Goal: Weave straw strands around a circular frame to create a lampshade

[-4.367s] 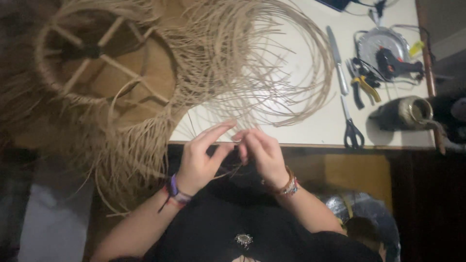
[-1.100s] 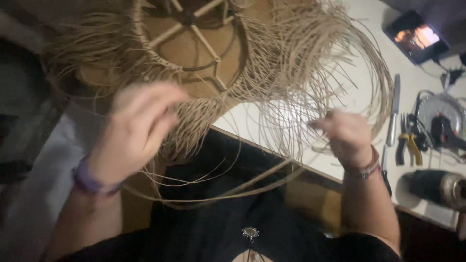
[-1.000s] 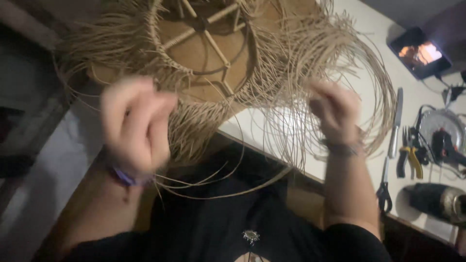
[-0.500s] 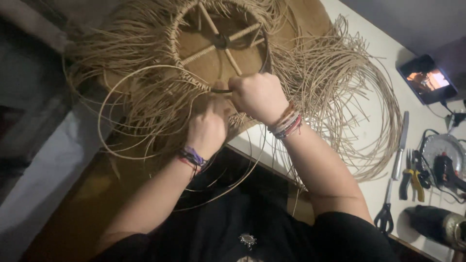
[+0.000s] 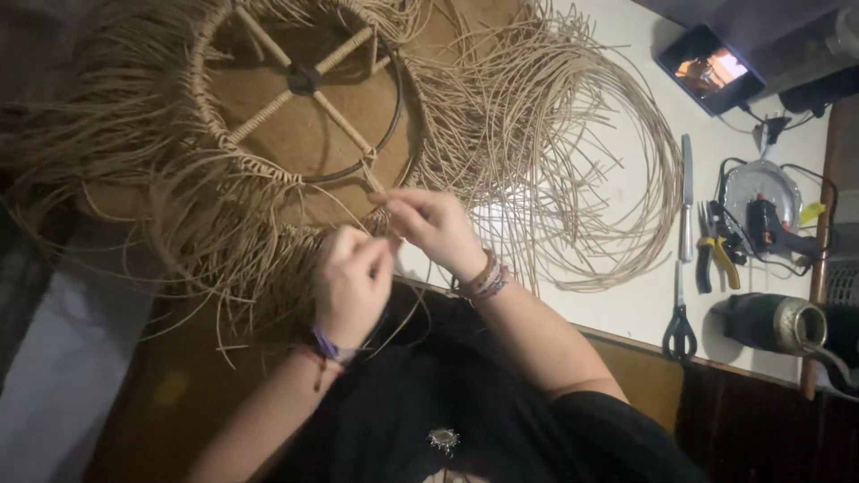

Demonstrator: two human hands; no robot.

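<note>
Both hands meet just below the frame's centre. The left hand (image 5: 353, 282) is curled shut around thin fibre strands (image 5: 224, 241); the right hand (image 5: 436, 225) pinches a strand at the rim of the wicker frame (image 5: 300, 89), upper left. Loose reed coils (image 5: 573, 152) lie on the white bench (image 5: 626, 304), with scissors (image 5: 680, 326) at right.

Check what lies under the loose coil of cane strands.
The coil of cane strands lies on the white table, which shows through its open middle. Toward the round frame, dense strands cover the surface.
</note>
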